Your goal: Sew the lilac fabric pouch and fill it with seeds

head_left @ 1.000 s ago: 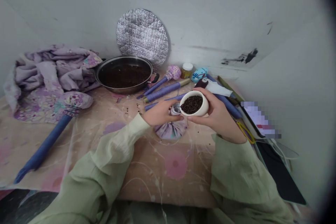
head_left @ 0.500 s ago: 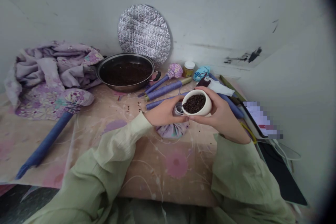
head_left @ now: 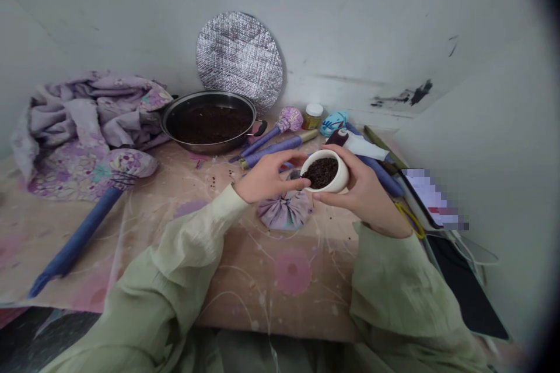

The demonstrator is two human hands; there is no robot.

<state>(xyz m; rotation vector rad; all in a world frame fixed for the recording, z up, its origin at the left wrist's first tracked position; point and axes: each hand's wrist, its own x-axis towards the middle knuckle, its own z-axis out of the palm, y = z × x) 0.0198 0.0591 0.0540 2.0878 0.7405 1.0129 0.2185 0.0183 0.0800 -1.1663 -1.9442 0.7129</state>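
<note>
A white cup (head_left: 340, 177) full of small dark grains is tilted toward the left, its mouth facing me. Around its right side wrap the fingers of my right hand (head_left: 370, 195). My left hand (head_left: 269, 178) is at the cup's left rim, thumb and fingers apart, the thumb tip by the grains; it grips nothing that I can see. Beneath the hands a gathered lilac cloth pouch (head_left: 285, 211) rests on the table (head_left: 271, 297). A small shiny opening shows above the pouch, partly hidden behind my left hand.
Behind stand a two-handled pan (head_left: 210, 122) with dark contents, a silver round mat (head_left: 240, 61) and a lidded jar (head_left: 312, 116). Floral cloth (head_left: 65, 157) and a blue-wrapped stick (head_left: 83, 236) lie left. Several wrapped sticks lie beyond my hands; a phone (head_left: 431, 195) is right.
My left thumb has moved up to the cup's rim, and the left fingers have shifted up and away from the pouch's opening. The cup stays in my right hand.
</note>
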